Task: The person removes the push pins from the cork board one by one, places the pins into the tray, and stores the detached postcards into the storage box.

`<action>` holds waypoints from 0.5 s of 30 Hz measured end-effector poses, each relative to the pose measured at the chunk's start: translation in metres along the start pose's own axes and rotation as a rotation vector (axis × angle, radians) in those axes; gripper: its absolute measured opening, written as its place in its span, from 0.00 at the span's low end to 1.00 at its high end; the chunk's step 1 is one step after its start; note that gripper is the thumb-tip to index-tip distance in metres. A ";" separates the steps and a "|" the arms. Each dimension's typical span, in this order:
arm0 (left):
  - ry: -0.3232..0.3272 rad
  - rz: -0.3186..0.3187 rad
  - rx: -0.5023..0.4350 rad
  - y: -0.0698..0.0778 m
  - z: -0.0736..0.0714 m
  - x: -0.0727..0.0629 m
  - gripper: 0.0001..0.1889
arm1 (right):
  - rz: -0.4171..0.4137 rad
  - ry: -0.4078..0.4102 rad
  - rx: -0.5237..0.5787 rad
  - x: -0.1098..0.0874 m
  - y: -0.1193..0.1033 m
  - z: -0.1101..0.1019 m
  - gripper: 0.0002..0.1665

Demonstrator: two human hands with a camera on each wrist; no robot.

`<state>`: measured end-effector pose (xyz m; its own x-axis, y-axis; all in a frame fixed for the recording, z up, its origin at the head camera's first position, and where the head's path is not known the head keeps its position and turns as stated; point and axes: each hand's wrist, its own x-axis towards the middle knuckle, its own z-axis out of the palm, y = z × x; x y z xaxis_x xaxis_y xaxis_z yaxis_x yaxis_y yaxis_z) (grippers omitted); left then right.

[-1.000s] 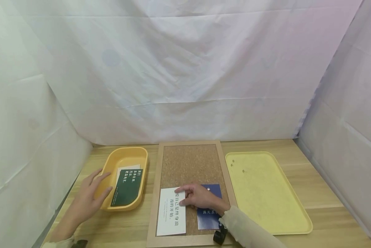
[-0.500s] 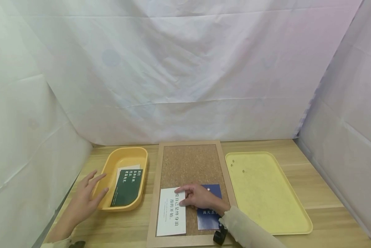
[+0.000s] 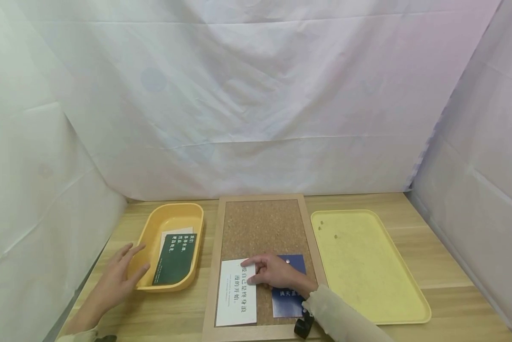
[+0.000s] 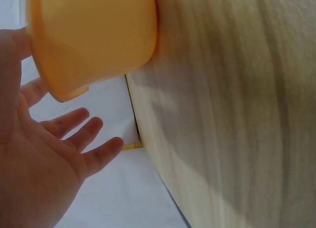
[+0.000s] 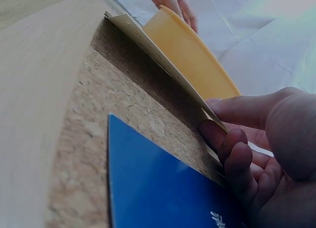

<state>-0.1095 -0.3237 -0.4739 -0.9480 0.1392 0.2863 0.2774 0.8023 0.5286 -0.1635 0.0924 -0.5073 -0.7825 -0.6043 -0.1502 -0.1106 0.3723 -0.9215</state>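
Observation:
My right hand (image 3: 275, 271) pinches the right edge of a white card (image 3: 232, 304) with dark printed characters. Seen from the right wrist, that card (image 5: 165, 62) tilts up off the corkboard (image 3: 264, 223), thumb on one face and fingers behind. Under the same hand and forearm lies a blue card (image 3: 287, 306), partly hidden, with a pale round pin (image 3: 288, 260) near its top. My left hand (image 3: 114, 276) is beside the yellow-orange basin (image 3: 141, 256), fingers spread and relaxed. In the left wrist view, some fingers pass behind the basin's rim; I cannot tell whether they touch it.
In the basin lie a green card (image 3: 176, 266) and a white card (image 3: 167, 233) mostly beneath it. A flat yellow tray (image 3: 371, 275) to the right carries a few small pins (image 3: 336, 236). White cloth (image 3: 256, 104) encloses the wooden table at the back and sides.
My left hand has drawn back slightly to the left, away from the basin's inside. The right hand has kept its hold on the white card in the same place.

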 end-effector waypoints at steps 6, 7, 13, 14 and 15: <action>0.000 0.011 0.006 -0.002 0.003 -0.002 0.27 | 0.003 -0.001 0.002 0.000 0.000 0.000 0.24; -0.001 0.010 0.002 -0.002 0.003 -0.002 0.27 | 0.001 -0.002 0.000 0.000 0.000 0.000 0.24; -0.030 -0.010 -0.019 -0.004 0.005 -0.003 0.27 | 0.001 0.000 -0.007 0.000 0.000 0.000 0.24; -0.040 -0.023 -0.021 -0.005 0.005 -0.003 0.27 | 0.003 0.001 -0.007 0.000 0.000 0.000 0.24; -0.055 -0.039 -0.025 -0.005 0.005 -0.003 0.28 | 0.005 0.003 -0.009 0.000 0.000 0.000 0.24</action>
<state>-0.1088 -0.3253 -0.4819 -0.9652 0.1402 0.2207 0.2429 0.7932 0.5584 -0.1631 0.0924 -0.5073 -0.7847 -0.6005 -0.1535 -0.1126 0.3816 -0.9174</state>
